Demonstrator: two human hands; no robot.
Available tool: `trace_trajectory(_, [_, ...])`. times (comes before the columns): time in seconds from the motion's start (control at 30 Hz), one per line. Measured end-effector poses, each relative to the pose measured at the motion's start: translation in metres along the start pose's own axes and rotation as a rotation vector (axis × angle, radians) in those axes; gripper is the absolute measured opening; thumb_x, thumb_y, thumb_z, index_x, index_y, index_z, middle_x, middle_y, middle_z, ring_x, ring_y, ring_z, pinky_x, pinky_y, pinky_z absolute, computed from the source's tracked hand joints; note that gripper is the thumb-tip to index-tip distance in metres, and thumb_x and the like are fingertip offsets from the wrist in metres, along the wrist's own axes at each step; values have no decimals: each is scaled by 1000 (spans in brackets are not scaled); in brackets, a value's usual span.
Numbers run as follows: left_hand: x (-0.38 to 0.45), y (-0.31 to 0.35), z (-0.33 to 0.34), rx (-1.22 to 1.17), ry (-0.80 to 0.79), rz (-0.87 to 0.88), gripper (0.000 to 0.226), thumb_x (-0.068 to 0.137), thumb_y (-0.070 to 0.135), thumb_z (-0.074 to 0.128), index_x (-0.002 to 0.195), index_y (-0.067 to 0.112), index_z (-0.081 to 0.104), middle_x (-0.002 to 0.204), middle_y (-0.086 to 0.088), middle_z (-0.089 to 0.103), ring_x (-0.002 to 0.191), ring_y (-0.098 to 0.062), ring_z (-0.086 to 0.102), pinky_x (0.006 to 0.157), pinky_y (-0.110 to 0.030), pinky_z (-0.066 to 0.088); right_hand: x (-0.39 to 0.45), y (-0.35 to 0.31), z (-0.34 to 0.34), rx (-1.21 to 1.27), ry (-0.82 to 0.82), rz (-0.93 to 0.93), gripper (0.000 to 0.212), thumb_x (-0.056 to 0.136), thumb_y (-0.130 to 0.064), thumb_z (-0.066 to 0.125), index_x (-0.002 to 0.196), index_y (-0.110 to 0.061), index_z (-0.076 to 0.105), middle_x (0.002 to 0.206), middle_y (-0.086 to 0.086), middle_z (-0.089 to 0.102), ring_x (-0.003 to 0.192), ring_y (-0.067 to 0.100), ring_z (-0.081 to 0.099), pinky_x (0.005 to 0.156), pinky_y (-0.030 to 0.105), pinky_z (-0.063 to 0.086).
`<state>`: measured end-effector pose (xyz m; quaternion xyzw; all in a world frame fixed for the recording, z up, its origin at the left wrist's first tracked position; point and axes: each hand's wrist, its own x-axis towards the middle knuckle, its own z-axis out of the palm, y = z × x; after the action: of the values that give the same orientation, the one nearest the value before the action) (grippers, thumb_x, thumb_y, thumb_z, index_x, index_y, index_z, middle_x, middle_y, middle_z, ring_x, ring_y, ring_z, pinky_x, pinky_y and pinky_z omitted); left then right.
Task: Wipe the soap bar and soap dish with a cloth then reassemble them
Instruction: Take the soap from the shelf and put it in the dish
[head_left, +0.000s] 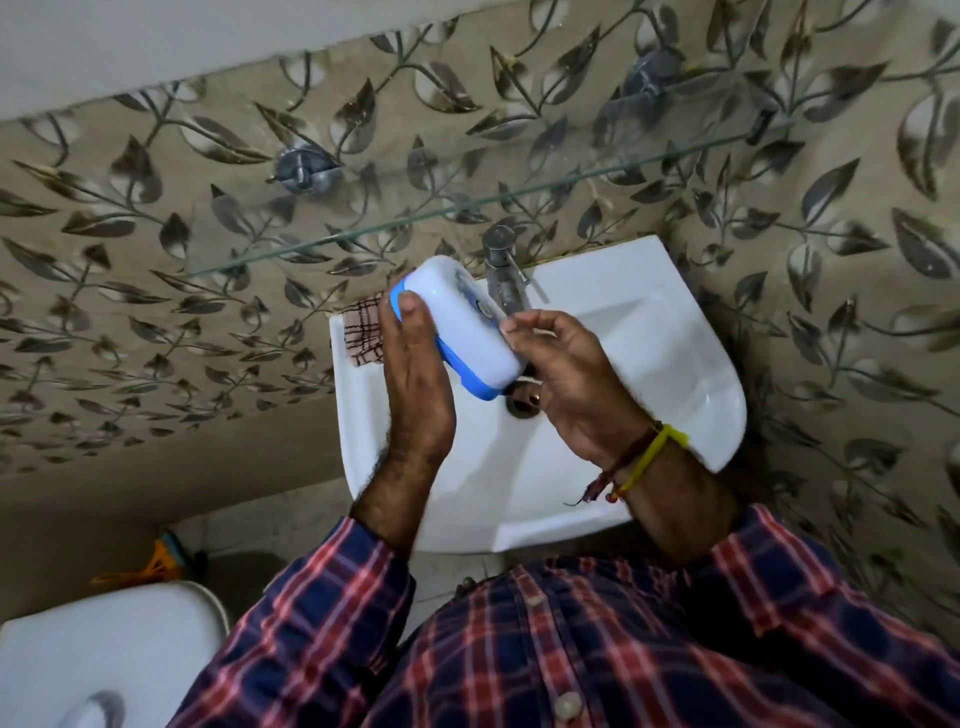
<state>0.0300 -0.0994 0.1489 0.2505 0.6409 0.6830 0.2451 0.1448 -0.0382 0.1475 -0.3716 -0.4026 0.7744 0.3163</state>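
A white soap dish (457, 322) with a blue rim is held tilted above the white sink (649, 332), its white underside turned up. My left hand (415, 374) grips its left end, thumb on the blue rim. My right hand (566, 379) holds the dish's right side with fingertips on its edge. A checked cloth (363, 332) lies on the sink's back left corner, partly hidden behind my left hand. No soap bar shows; I cannot tell whether it is inside the dish.
A metal tap (504, 270) stands at the back of the sink, just behind the dish. A glass shelf (363, 234) runs along the leaf-patterned tile wall above. A white toilet cistern lid (104, 649) sits at lower left, with an orange item (156, 564) on the floor.
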Motion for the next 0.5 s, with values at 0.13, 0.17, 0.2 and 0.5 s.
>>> trace_trajectory(0.13, [20, 13, -3, -67, 101, 57, 40, 88, 52, 64, 102, 15, 68, 100, 3, 75, 96, -19, 69, 89, -45, 55, 9, -18, 1, -107, 114, -152, 26, 87, -11, 77, 102, -8, 57, 94, 10, 71, 81, 16, 70, 66, 25, 55])
trace_trajectory(0.17, [26, 16, -3, -58, 117, 45, 42, 83, 50, 70, 100, 12, 71, 99, -6, 76, 94, -27, 71, 88, -48, 57, 12, -24, 2, -155, 146, -198, 29, 84, -14, 80, 101, -9, 58, 92, 9, 71, 81, 16, 70, 69, 27, 56])
trace_trajectory(0.2, [31, 19, -3, -50, 128, 43, 39, 80, 46, 74, 98, 11, 73, 95, -8, 77, 90, -28, 71, 85, -47, 58, 14, -29, 3, -217, 188, -253, 32, 81, -17, 84, 101, -10, 59, 90, 6, 71, 81, 13, 69, 71, 28, 56])
trace_trajectory(0.5, [59, 59, 13, 132, 167, 164, 16, 89, 30, 70, 75, 25, 77, 64, 14, 69, 62, -4, 61, 61, -30, 57, 38, -88, 22, -444, 202, -570, 32, 84, -22, 81, 105, -5, 65, 97, 6, 73, 87, 14, 71, 77, 27, 60])
